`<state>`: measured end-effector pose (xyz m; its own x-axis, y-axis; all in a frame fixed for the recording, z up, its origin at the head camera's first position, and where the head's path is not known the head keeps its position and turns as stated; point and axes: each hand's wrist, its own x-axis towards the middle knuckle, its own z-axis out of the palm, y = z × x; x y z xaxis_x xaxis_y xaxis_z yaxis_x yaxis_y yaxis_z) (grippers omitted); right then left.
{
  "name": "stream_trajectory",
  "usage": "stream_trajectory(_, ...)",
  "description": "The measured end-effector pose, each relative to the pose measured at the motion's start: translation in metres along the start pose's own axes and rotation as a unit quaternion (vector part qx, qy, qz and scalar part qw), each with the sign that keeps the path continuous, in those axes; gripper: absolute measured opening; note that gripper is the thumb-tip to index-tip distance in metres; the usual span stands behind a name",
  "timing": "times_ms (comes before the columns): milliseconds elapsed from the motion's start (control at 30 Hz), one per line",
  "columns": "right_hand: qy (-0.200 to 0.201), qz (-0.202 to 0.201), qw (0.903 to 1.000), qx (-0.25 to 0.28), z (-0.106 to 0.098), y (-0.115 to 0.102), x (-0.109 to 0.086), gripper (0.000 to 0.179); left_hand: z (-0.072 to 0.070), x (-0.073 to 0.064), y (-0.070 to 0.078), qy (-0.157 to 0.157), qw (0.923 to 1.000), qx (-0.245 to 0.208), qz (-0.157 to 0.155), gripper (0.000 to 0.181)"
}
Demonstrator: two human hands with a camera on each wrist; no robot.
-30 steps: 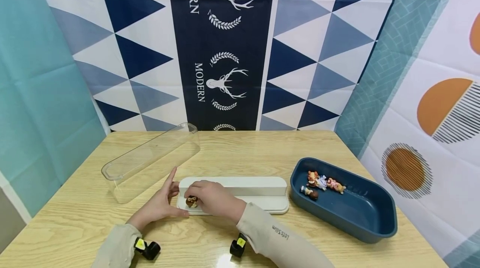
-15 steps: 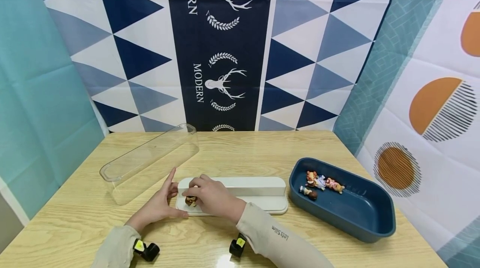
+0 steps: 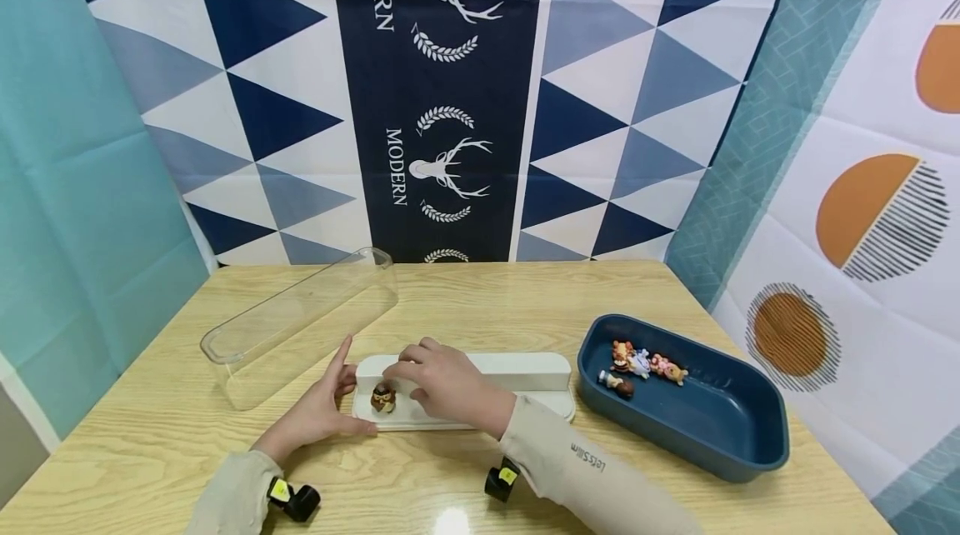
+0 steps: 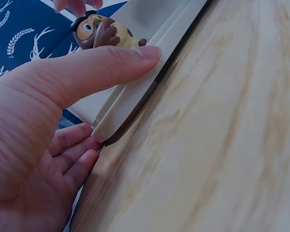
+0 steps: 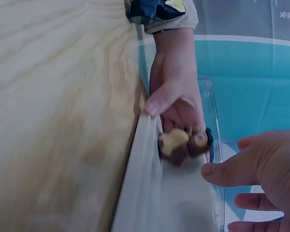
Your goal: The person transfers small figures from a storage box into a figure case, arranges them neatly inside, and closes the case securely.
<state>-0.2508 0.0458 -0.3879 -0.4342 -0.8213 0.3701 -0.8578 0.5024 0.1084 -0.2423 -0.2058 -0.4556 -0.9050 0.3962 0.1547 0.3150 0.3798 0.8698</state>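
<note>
Your left hand (image 3: 322,406) has a wide grip on the near-left end of the white stand (image 3: 525,363), thumb on its front edge, other fingers against the end. Your right hand (image 3: 453,385) holds nothing, its grip slack with fingers parted, just beside the owl figure (image 3: 383,398). The owl figure stands upright on the stand's lower step, near your left thumb.

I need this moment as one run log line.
left hand: holds white base; right hand: open, apart from owl; owl: upright on white base; other figures: blue tray
</note>
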Motion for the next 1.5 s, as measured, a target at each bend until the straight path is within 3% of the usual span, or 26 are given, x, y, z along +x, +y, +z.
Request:
stream_trajectory(600,-0.080,-0.026,0.9939,-0.071,-0.027,0.036,-0.030,0.036,0.001,0.001,-0.001,0.005,1.0000,0.002,0.001,0.140)
stream_trajectory(900,-0.064,-0.053,0.9864,-0.142,-0.044,0.063,-0.048,0.033,0.000,0.002,-0.002,0.003,1.0000,0.007,0.002,0.139)
stream_trajectory(1267,-0.024,-0.084,0.9836,-0.158,-0.063,0.101,-0.070,0.036,0.000,0.001,0.000,0.008,0.9998,0.005,-0.017,0.139)
stream_trajectory(1500,-0.038,-0.085,0.9840,-0.152,-0.075,0.122,-0.083,0.037,0.001,0.002,-0.003,0.006,0.9999,0.005,-0.010,0.139)
